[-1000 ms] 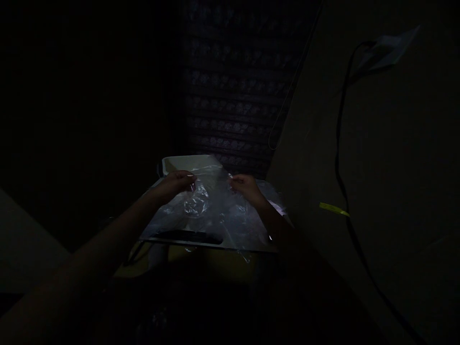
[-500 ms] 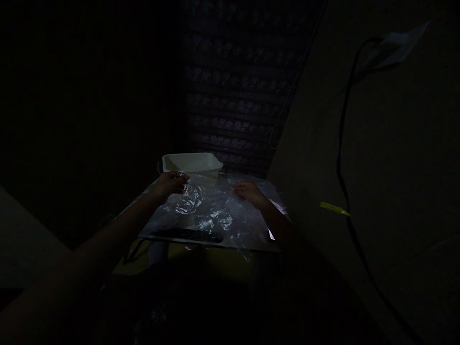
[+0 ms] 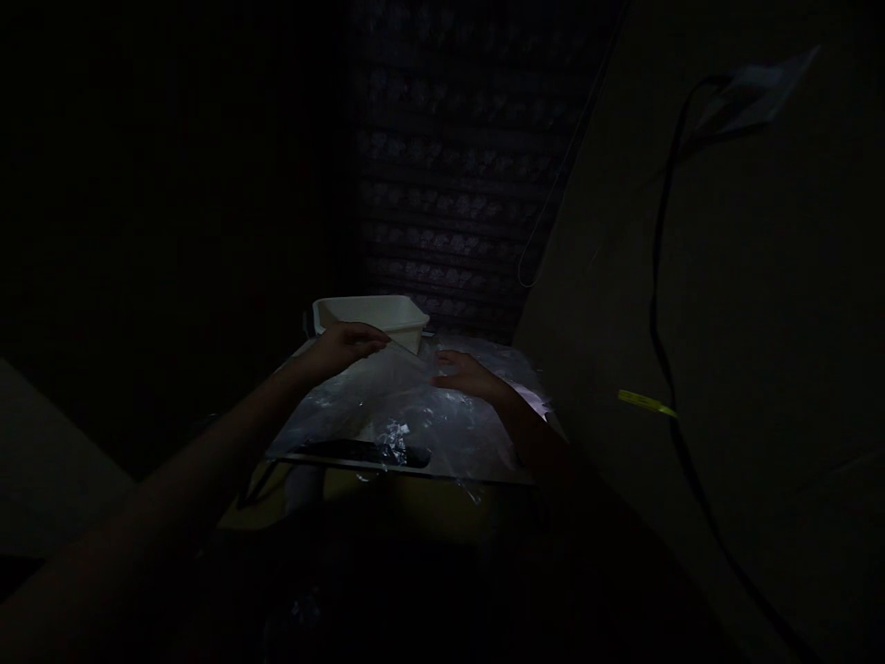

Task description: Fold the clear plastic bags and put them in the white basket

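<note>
Clear plastic film or bags [image 3: 407, 406] lie crumpled over a small table. My left hand [image 3: 349, 349] pinches the upper edge of a piece of this clear plastic, just in front of a white tub [image 3: 411, 318]. Close by on the right, my right hand [image 3: 466, 373] has its thumb and fingers apart, beside the same piece. The plastic hangs down from my left fingertips toward the tabletop. Dim light hides its exact outline.
A dark cable [image 3: 655, 304] with a yellow tag [image 3: 644, 402] runs down the right wall from a pale plate [image 3: 750, 97]. Patterned blinds or curtain [image 3: 449, 194] hang behind the table. A bright patch [image 3: 529, 397] shows near the table's right edge.
My left hand has moved right, closer to my right hand. My right hand has shifted slightly left and its fingers have spread. The plastic between them has changed shape.
</note>
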`<state>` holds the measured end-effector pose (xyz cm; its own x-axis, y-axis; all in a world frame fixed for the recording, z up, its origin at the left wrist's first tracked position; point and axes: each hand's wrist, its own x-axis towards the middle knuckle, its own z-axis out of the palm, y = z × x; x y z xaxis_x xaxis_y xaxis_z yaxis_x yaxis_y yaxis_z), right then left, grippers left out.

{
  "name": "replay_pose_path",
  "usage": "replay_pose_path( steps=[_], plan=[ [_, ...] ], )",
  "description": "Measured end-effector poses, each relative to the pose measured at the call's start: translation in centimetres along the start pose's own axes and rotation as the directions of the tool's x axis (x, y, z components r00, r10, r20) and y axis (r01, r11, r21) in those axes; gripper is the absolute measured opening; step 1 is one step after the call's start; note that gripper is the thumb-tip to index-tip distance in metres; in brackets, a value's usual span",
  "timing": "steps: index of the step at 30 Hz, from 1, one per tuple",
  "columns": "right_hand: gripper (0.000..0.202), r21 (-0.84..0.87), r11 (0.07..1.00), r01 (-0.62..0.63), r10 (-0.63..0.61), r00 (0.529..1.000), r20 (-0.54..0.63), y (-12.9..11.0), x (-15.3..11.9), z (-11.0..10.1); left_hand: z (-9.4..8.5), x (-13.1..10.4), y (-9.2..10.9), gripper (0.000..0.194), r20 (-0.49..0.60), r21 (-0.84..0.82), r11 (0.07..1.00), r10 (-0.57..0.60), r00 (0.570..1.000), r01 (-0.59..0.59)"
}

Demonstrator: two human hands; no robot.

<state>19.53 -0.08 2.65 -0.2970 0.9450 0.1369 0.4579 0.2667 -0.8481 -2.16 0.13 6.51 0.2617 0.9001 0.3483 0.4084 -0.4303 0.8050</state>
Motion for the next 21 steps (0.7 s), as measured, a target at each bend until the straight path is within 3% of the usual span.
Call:
replay_pose_path(
  steps=[3, 5, 9, 15, 21],
  plan=[
    [0.072, 0.115, 0.988, 0.101, -0.105, 0.994, 0.031, -1.5, -0.2, 0.2, 0.5, -0.3, 1.9, 0.015, 0.164, -0.023, 0.998, 0.066, 0.984, -0.063],
    [0.071, 0.241, 0.965, 0.107, -0.135, 0.986, 0.102, -1.9, -0.1, 0.0, 0.7, -0.5, 2.8, 0.013, 0.222, -0.023, 0.997, 0.080, 0.972, -0.077],
    [0.053, 0.397, 0.916, 0.055, -0.138, 0.973, 0.183, -2.0, 0.2, -0.5, 0.7, -0.6, 3.1, 0.016, 0.210, -0.027, 0.999, 0.036, 0.977, -0.031],
    [0.022, 0.311, 0.948, 0.068, -0.073, 0.997, 0.004, -1.7, 0.3, -1.1, 0.3, -0.1, 1.2, 0.033, 0.043, -0.121, 0.992, -0.021, 0.999, 0.026],
    [0.016, 0.278, 0.957, 0.086, -0.052, 0.990, -0.129, -2.4, -0.6, -2.3, -0.4, -0.2, -0.2, 0.012, 0.168, 0.000, 0.988, -0.150, 0.974, 0.152]
  ],
)
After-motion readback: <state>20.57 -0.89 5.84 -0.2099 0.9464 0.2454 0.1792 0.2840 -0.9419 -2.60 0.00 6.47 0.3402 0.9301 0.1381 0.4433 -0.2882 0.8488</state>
